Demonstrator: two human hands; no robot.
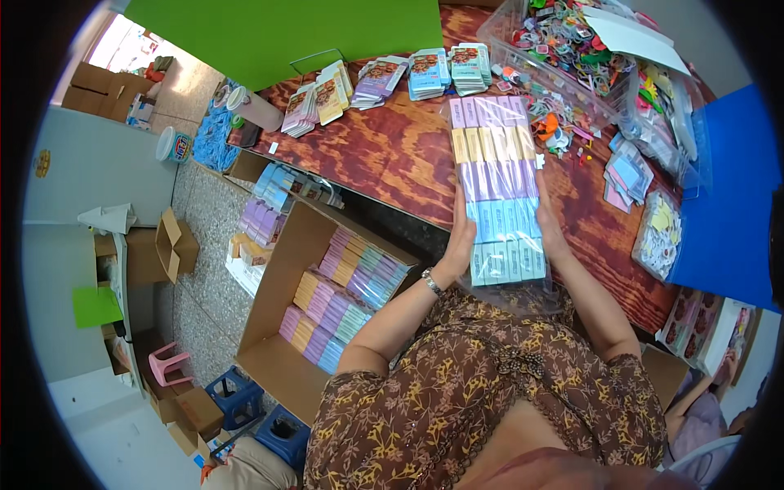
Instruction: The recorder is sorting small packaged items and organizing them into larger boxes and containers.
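Both hands clamp one clear-wrapped bundle of pastel packets (498,188), held upright over the near edge of the wooden desk (384,155). Left hand (462,237) presses the bundle's left side, fingers closed flat along it; right hand (549,220) grips the right side likewise. Bundle rows run pink, yellow, lilac, blue, green from far end to near.

Along the desk's far edge: fanned stacks of small printed cards (384,77), pink, purple, blue and green. At the far right corner, a clear tub (563,41) of mixed colourful trinkets. Green board (286,33) behind the far edge. Below the desk's left edge, an open cardboard box (286,327) holds matching pastel bundles in rows.
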